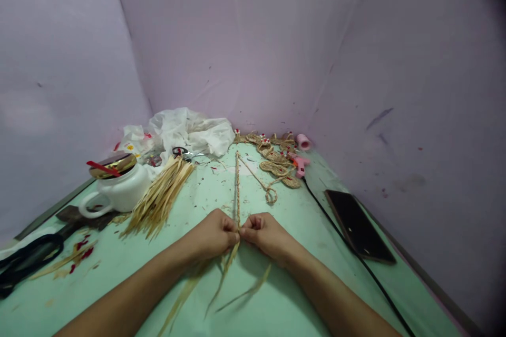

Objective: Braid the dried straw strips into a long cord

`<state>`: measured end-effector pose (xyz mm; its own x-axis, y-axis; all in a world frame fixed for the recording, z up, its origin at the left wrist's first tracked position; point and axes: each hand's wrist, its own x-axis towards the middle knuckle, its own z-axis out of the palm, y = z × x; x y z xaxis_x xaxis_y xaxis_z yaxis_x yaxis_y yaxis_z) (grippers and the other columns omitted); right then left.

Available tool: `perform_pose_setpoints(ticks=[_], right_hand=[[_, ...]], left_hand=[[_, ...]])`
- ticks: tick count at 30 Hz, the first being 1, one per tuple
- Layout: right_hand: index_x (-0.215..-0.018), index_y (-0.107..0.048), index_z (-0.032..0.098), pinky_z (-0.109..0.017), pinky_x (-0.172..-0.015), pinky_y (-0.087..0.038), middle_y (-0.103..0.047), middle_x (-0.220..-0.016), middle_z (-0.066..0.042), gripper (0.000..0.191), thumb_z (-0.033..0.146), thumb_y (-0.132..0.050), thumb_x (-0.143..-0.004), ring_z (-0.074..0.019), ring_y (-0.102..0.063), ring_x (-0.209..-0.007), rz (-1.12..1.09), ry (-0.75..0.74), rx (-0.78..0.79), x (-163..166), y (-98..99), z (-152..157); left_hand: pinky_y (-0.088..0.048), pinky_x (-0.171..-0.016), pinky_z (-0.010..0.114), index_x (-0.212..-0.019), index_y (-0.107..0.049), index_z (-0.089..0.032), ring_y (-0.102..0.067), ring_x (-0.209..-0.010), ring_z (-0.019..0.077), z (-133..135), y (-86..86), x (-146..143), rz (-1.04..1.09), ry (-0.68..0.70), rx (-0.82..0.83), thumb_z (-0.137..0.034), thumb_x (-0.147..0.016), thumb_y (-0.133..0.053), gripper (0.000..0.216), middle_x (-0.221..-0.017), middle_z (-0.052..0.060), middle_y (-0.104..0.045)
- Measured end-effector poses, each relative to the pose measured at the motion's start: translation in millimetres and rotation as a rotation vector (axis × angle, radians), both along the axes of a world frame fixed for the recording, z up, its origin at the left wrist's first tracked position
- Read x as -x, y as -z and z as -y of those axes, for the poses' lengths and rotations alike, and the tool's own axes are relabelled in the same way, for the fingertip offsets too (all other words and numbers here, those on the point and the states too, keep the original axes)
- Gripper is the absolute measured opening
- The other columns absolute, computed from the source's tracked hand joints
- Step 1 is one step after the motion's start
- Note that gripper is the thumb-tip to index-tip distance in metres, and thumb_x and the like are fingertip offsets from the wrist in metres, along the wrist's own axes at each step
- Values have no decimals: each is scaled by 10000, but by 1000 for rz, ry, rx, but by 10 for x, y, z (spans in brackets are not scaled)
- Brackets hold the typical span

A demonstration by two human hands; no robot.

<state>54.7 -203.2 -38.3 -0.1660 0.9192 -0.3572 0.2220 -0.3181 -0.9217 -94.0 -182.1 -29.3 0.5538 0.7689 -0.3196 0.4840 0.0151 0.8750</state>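
My left hand (pixel 215 234) and my right hand (pixel 264 233) meet at the middle of the green table (pixel 300 295), both pinched on a straw braid (pixel 237 184). The braid runs straight away from my fingers toward the back wall. Loose flat straw strands (pixel 227 274) trail from under my hands toward me. A thin twisted cord with a small loop (pixel 270 195) lies just right of the braid.
A bundle of straw strips (pixel 160 197) lies at left beside a white mug (pixel 118 189) with a gold lid. Scissors (pixel 184 152) and crumpled white plastic (pixel 190 129) sit behind. Woven straw pieces (pixel 276 160), a pink glue gun (pixel 299 162), its black cable and a dark phone (pixel 358 224) lie at right.
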Motion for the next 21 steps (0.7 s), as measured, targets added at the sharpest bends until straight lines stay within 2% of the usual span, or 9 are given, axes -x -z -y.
perform_pose_setpoints(ticks=[4,8,11,15,17,19,20,21], right_hand=[[-523,-490,140,-186,-387,-200,-444,-398,54,102,168,-543,-606,-31,-297,-366,4,8,-56,6,80,-10],[-535,-483,146,-184,-416,-240,-507,-441,35,85,167,-555,-575,-46,-363,-405,-107,55,-41,53,47,19],[-535,-470,149,-184,-410,-216,-456,-417,57,93,145,-561,-554,-39,-325,-390,-166,119,-9,91,2,45],[-531,-455,149,-184,-396,-178,-369,-381,82,118,151,-571,-556,-27,-263,-367,-175,153,29,115,-6,60],[-544,-466,144,-183,-389,-171,-396,-394,74,114,160,-578,-559,-25,-277,-364,-200,138,35,110,3,58],[-557,-478,141,-185,-380,-168,-433,-408,62,122,186,-591,-562,-27,-294,-354,-258,102,51,96,5,54],[-558,-482,141,-186,-375,-168,-440,-406,60,134,205,-599,-565,-28,-298,-346,-291,80,64,88,1,53],[-556,-486,141,-188,-371,-170,-441,-400,59,150,226,-608,-567,-28,-298,-337,-319,60,79,80,-5,52]], left_hand=[[-263,-414,210,-444,-508,-137,-367,-364,85,54,-131,13,-230,-11,-70,-243,-615,-443,211,-377,-2,-442],[-235,-433,207,-425,-483,-147,-344,-382,81,189,-215,-35,-277,10,-175,-211,-627,-438,217,-382,-13,-412],[-205,-463,221,-437,-481,-157,-317,-415,85,341,-170,-112,-318,-10,-363,-212,-647,-447,221,-419,-9,-391],[-208,-496,244,-530,-556,-157,-360,-449,113,475,-95,-175,-426,-82,-537,-227,-649,-474,161,-488,30,-451],[-210,-486,243,-510,-544,-154,-354,-438,107,447,-126,-149,-412,-56,-519,-258,-647,-497,177,-469,19,-435],[-211,-457,231,-450,-499,-152,-334,-407,89,349,-202,-87,-327,-44,-422,-320,-662,-500,271,-421,-7,-386],[-210,-435,223,-431,-481,-150,-323,-385,79,284,-246,-52,-265,-63,-347,-350,-674,-491,315,-396,-19,-361],[-218,-418,215,-445,-491,-146,-331,-371,75,218,-286,-19,-214,-159,-291,-367,-687,-475,328,-386,-26,-361]])
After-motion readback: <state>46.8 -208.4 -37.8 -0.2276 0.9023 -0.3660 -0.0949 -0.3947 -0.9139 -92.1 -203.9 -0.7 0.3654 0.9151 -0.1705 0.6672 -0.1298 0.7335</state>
